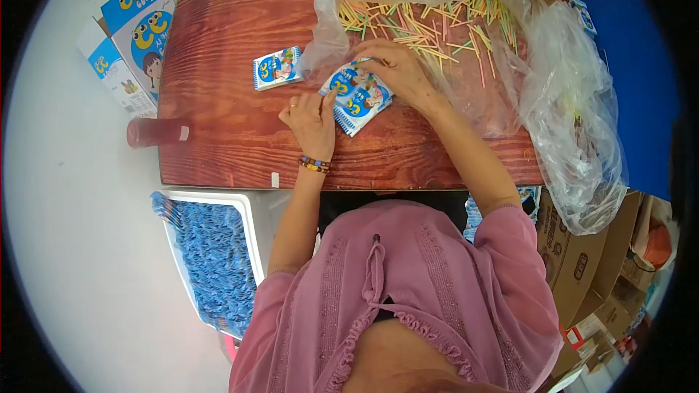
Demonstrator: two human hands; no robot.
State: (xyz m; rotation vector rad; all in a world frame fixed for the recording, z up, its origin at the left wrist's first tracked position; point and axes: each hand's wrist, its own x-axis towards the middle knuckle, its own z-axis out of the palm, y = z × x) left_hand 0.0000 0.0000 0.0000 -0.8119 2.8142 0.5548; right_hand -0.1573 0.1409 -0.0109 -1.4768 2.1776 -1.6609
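Note:
Over the wooden table, my right hand (pixel 402 75) has its fingers closed at the upper edge of a blue and white printed packet (pixel 357 105). My left hand (pixel 313 122), with a ring and beaded bracelets at the wrist, pinches the packet's left edge. The packet lies slanted between the two hands, and its contents cannot be seen. Just left of it rests a small stack of similar blue and white packets (pixel 277 68). Beyond my right hand, many thin pastel sticks (pixel 437 25) in yellow, green and pink are scattered inside a large clear plastic bag (pixel 575 116).
A blue printed carton (pixel 142 36) and a reddish cylinder (pixel 153 132) are at the table's left edge. Below stands a white tub (pixel 251 225) full of blue packets (pixel 211 262). Cardboard boxes (pixel 575 262) and a blue panel (pixel 641 102) are on the right.

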